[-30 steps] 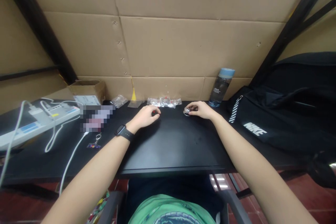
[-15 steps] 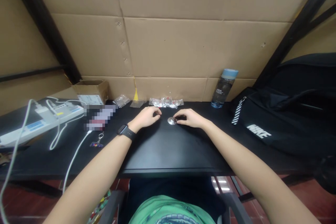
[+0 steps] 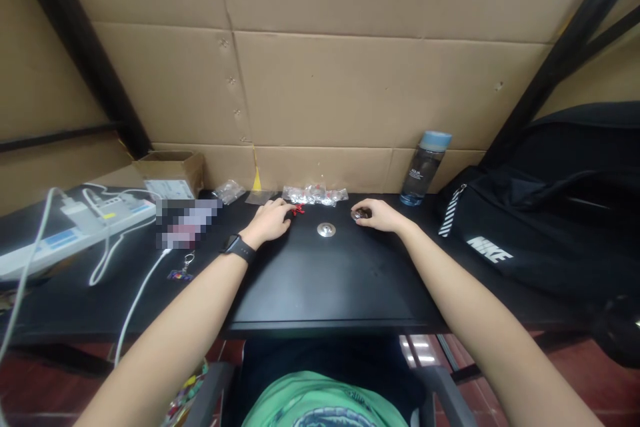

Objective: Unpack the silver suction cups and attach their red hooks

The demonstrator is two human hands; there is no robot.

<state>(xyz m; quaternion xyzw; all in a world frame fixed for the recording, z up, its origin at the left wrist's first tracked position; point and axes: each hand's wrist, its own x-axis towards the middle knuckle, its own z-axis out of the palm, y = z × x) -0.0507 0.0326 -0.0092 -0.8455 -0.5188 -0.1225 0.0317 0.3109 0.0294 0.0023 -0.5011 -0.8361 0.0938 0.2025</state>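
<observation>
A shiny round metal disc (image 3: 326, 230) with a small raised centre lies flat on the black table, between my two hands. My right hand (image 3: 379, 215) is curled round a small shiny metal piece (image 3: 360, 214) to the right of the disc; the fingers partly cover it. Small red pieces (image 3: 299, 209) lie to the left of and beyond the disc. The fingertips of my left hand (image 3: 271, 220) reach these red pieces, with thumb and forefinger apart. Behind them are several clear plastic packets (image 3: 315, 195).
A water bottle (image 3: 425, 170) and a black bag (image 3: 525, 213) stand on the right. To the left are a cardboard box (image 3: 173, 170), a white power strip (image 3: 107, 220) with cables, a blurred-out item (image 3: 187, 223) and a keychain (image 3: 181, 275). Cardboard (image 3: 320, 93) walls the back.
My right hand has moved right, away from the disc, carrying the small metal piece. My left hand has shifted slightly left, and the red pieces now show beside its fingertips.
</observation>
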